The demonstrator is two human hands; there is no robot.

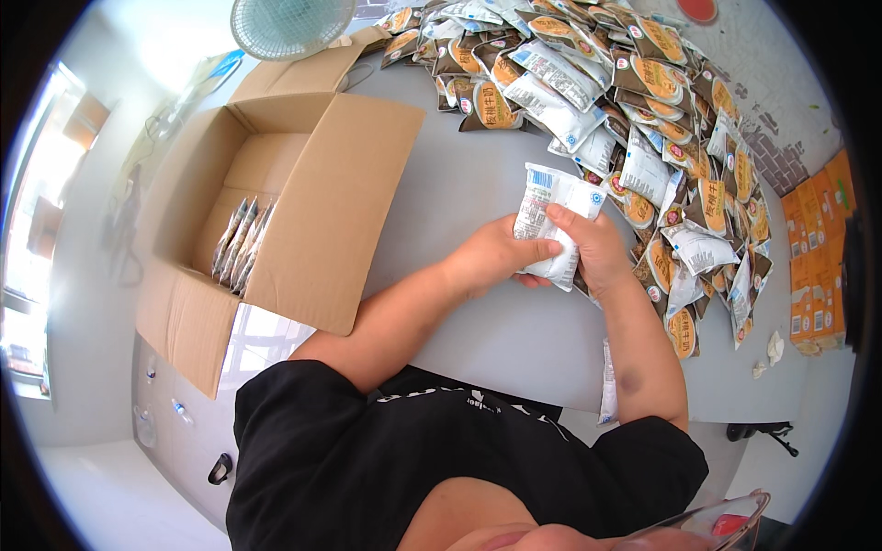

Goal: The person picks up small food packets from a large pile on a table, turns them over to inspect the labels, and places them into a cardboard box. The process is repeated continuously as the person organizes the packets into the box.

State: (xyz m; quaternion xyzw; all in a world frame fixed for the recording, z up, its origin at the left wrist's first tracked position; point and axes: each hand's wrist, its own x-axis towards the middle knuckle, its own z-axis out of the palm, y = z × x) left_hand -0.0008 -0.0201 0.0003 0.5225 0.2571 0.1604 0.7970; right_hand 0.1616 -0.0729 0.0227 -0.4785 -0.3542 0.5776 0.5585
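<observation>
A sealed plastic pouch (pixel 543 187) is held between both hands above the grey table, its white printed back facing up. My left hand (pixel 493 253) grips its lower left side, thumb across the front and fingers underneath. On its right side, my right hand (pixel 598 251) holds it with the thumb pressed on the white face. To the left stands an open cardboard box (pixel 351 186), with several pouches (pixel 240 244) on edge in its near end. Beyond my hands and to their right spreads a large heap of brown, orange and white pouches (pixel 648 76).
Another pouch (pixel 608 386) lies by the table's near edge, partly behind my right forearm. Orange cartons (pixel 816 248) are stacked at far right. A fan (pixel 293 24) stands beyond the box. Crumpled tissue (pixel 775 348) lies on the table (pixel 441 165). Clear bottles (pixel 182 412) are at lower left.
</observation>
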